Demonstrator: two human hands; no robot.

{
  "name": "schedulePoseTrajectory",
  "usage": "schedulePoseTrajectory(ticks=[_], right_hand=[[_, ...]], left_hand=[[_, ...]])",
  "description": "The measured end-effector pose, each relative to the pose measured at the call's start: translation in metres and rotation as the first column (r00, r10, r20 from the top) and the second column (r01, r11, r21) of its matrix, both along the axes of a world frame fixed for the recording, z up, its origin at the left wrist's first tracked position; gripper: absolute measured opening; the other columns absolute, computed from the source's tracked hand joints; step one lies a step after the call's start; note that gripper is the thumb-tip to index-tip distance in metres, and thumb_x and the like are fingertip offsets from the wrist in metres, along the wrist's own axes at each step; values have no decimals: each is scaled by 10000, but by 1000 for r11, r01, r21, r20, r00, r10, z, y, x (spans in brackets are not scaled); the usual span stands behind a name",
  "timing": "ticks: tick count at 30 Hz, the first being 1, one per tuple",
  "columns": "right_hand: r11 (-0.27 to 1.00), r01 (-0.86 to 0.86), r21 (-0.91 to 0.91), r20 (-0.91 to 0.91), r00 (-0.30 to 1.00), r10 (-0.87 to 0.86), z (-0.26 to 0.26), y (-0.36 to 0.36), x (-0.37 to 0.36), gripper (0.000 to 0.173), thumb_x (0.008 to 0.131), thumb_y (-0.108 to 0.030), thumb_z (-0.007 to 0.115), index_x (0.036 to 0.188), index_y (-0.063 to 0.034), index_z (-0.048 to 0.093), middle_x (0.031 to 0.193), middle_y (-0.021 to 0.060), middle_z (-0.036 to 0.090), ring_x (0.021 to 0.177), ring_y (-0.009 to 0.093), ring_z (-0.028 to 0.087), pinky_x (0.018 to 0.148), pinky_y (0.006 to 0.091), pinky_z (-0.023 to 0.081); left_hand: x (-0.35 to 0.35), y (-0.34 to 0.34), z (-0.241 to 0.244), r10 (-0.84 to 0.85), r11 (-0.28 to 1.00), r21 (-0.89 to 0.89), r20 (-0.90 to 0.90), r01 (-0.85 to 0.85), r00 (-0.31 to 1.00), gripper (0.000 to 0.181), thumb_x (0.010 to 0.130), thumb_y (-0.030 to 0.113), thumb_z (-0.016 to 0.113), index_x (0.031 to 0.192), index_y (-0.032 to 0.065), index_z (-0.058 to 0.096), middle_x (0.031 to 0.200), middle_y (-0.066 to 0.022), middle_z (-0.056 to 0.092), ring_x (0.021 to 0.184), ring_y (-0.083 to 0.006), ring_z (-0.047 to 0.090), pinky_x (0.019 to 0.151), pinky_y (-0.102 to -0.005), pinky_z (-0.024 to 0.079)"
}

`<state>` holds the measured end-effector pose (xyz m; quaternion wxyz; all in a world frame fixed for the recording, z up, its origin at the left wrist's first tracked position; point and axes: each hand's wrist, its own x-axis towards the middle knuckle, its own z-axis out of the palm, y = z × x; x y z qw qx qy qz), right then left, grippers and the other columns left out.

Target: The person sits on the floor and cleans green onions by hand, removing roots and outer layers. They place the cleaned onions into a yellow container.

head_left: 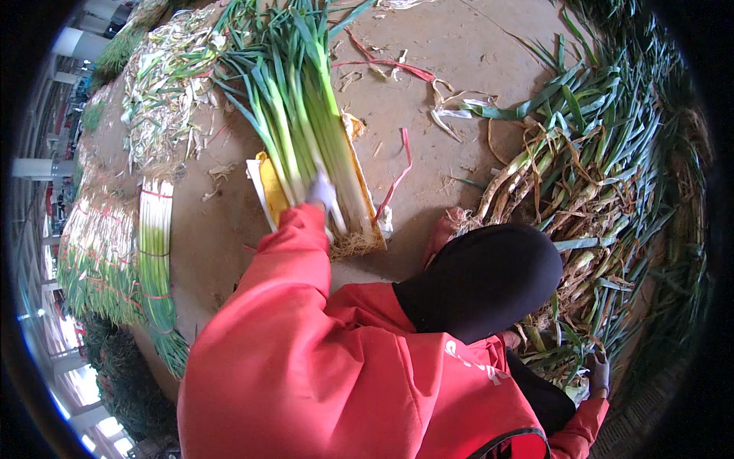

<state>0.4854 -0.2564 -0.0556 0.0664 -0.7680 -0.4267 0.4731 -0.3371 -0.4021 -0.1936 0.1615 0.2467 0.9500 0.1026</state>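
Note:
Long green onions [327, 120] with white stalks lie side by side in a low open holder with a yellow lining [274, 186], roots towards me. My left hand [322, 192], in a pale glove, rests on the white stalks; blur hides whether its fingers close round one. Far to the lower right, my right hand [598, 376], also gloved, has its fingers around some leaves at the near end of a big heap of untrimmed green onions [573, 201]. That heap has brown, dry outer leaves and soil on its roots.
Tied bundles of cleaned green onions [155, 229] lie at the left, beside stacked bundles [100, 246]. Peeled leaf waste [166, 97] is heaped at the upper left. Red plastic ties [407, 67] and leaf scraps lie on the concrete floor [459, 51]. My dark-clad knee [493, 281] stands between holder and heap.

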Motion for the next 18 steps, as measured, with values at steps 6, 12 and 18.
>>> schedulePoseTrajectory(ticks=[6,12,18], right_hand=[[932,-281,230,205,950,236,57,68,-187,375,813,-209,469,1115,13,459,1024,123,547,935,181,502,803,262,366],[935,-216,280,-169,948,270,-30,118,-342,330,792,-230,508,1059,-35,510,955,106,577,819,184,551,727,282,432],[893,-378,243,39,924,381,-151,111,-444,300,753,-243,488,968,-37,524,841,195,577,747,295,572,680,350,457]], left_hand=[[17,-40,-46,-153,987,59,74,149,985,545,664,71,549,1176,24,367,972,-190,519,903,-285,514,756,-354,442],[38,64,64,-102,839,519,-139,160,985,273,786,46,483,1055,5,485,963,-96,511,868,-191,496,762,-275,419],[175,155,74,-462,762,646,490,48,740,206,809,28,442,1009,31,494,882,-59,512,763,-129,493,678,-241,419]])
